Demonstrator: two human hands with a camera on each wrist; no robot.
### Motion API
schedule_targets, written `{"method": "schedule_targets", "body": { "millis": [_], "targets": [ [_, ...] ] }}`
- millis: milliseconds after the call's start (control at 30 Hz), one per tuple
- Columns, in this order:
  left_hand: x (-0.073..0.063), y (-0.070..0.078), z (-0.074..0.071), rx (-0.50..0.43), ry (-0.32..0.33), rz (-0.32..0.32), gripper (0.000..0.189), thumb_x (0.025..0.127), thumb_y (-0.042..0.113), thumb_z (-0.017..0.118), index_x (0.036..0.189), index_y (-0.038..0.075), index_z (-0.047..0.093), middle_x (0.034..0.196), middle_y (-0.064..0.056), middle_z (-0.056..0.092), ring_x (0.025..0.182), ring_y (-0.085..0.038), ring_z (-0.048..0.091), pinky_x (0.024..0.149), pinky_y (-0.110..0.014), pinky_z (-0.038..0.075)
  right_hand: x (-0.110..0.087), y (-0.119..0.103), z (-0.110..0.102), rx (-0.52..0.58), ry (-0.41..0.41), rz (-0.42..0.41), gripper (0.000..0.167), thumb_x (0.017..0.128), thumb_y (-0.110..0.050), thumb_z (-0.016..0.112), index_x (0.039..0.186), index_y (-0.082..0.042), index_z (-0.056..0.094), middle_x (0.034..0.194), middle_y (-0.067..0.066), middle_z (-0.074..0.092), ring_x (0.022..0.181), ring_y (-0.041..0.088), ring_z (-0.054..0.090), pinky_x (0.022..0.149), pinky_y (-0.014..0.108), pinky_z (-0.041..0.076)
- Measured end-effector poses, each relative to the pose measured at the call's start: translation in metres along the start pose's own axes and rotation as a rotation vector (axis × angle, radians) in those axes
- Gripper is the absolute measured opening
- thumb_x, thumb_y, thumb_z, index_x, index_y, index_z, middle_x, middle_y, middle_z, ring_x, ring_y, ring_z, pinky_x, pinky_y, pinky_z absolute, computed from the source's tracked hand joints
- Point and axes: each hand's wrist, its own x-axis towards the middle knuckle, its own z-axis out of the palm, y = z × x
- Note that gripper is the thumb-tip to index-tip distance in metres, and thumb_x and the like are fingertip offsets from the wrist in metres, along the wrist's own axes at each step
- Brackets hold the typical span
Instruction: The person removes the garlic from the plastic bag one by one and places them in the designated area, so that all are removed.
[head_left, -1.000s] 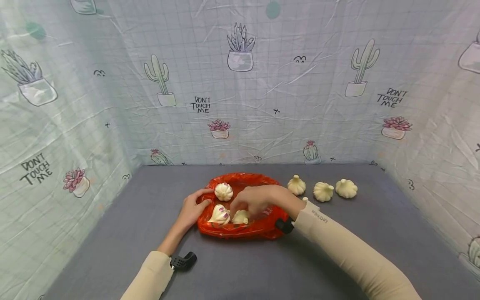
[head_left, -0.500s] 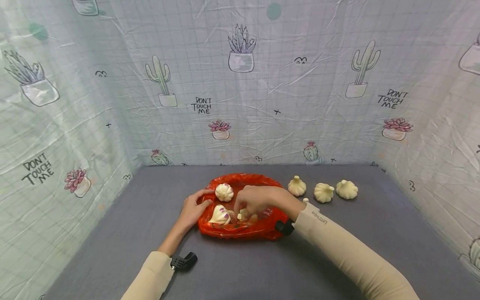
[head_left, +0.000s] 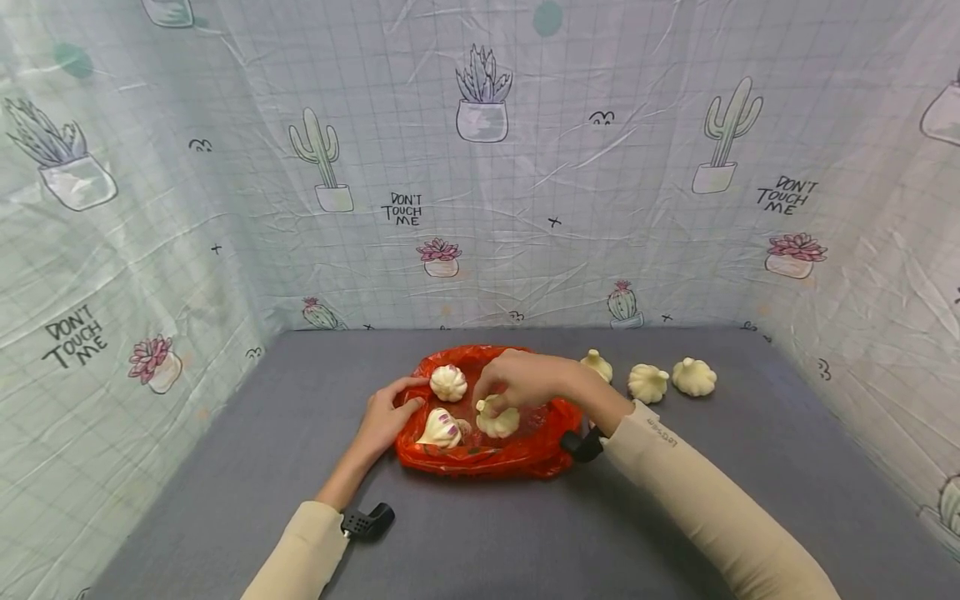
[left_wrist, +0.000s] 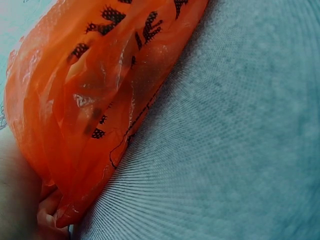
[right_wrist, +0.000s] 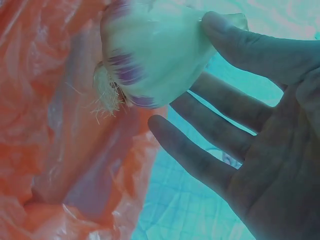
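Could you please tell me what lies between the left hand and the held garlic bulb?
The head view shows the rim of the red bag at the left hand, then, inside, a farther bulb and a nearer bulb before the held bulb.

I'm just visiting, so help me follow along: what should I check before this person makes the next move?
1. Right grip on the held garlic bulb: ok, pinched near its neck.
2. Left grip at the red plastic bag: ok, at its left rim; how firmly, cannot tell.
3. Bag mouth open: ok, its inside shows.
4. Held garlic bulb clear of the bag's floor: cannot tell.
5. Back bulb and front bulb inside the bag: ok, both at its left side.
6. Full sight of the bulbs on the table: not ok, the right forearm partly hides the leftmost bulb.
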Motion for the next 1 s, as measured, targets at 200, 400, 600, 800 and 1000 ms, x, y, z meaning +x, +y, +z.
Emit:
{"method": "schedule_targets", "body": {
  "millis": [200, 400, 600, 800, 1000],
  "targets": [
    [0.000, -0.001, 0.001, -0.001, -0.002, -0.004, 0.034, 0.096, 0.015, 0.068, 0.129, 0.020, 0.072, 0.146, -0.013, 0.062, 0.142, -0.034, 0.052, 0.116, -0.055, 0.041, -0.014, 0.004, -0.006, 0.027, 0.062, -0.028, 0.022, 0.094, -0.016, 0.075, 0.115, -0.012, 0.079, 0.113, -0.002, 0.077, 0.108, 0.015, 0.070, 0.097, 0.038, 0.057],
    [-0.001, -0.001, 0.000, -0.012, -0.011, -0.007, 0.034, 0.097, 0.014, 0.068, 0.131, 0.019, 0.072, 0.148, -0.014, 0.060, 0.144, -0.035, 0.050, 0.117, -0.056, 0.040, -0.029, 0.010, -0.008, 0.053, 0.127, -0.056, 0.021, 0.094, -0.018, 0.076, 0.114, -0.015, 0.080, 0.112, -0.003, 0.077, 0.106, 0.012, 0.070, 0.094, 0.038, 0.058],
    [0.001, 0.001, -0.002, -0.026, -0.015, -0.007, 0.035, 0.097, 0.014, 0.068, 0.131, 0.019, 0.072, 0.147, -0.014, 0.061, 0.143, -0.034, 0.051, 0.117, -0.055, 0.041, -0.039, 0.018, -0.007, 0.077, 0.161, -0.050, 0.022, 0.094, -0.020, 0.076, 0.115, -0.016, 0.079, 0.114, -0.002, 0.078, 0.109, 0.015, 0.071, 0.096, 0.046, 0.058],
    [0.002, 0.001, -0.002, -0.013, -0.013, -0.009, 0.034, 0.098, 0.014, 0.068, 0.132, 0.019, 0.071, 0.148, -0.015, 0.060, 0.146, -0.035, 0.048, 0.119, -0.056, 0.038, -0.045, 0.029, 0.000, 0.073, 0.177, -0.035, 0.021, 0.094, -0.021, 0.075, 0.114, -0.019, 0.080, 0.113, -0.006, 0.077, 0.108, 0.013, 0.071, 0.096, 0.043, 0.058],
    [0.001, 0.001, 0.000, -0.003, -0.012, 0.003, 0.035, 0.097, 0.014, 0.069, 0.131, 0.019, 0.072, 0.146, -0.014, 0.062, 0.144, -0.035, 0.051, 0.119, -0.056, 0.039, -0.051, 0.034, 0.009, 0.110, 0.186, 0.005, 0.022, 0.095, -0.022, 0.075, 0.116, -0.020, 0.079, 0.114, -0.007, 0.077, 0.109, 0.012, 0.070, 0.097, 0.036, 0.056]
  ]
}}
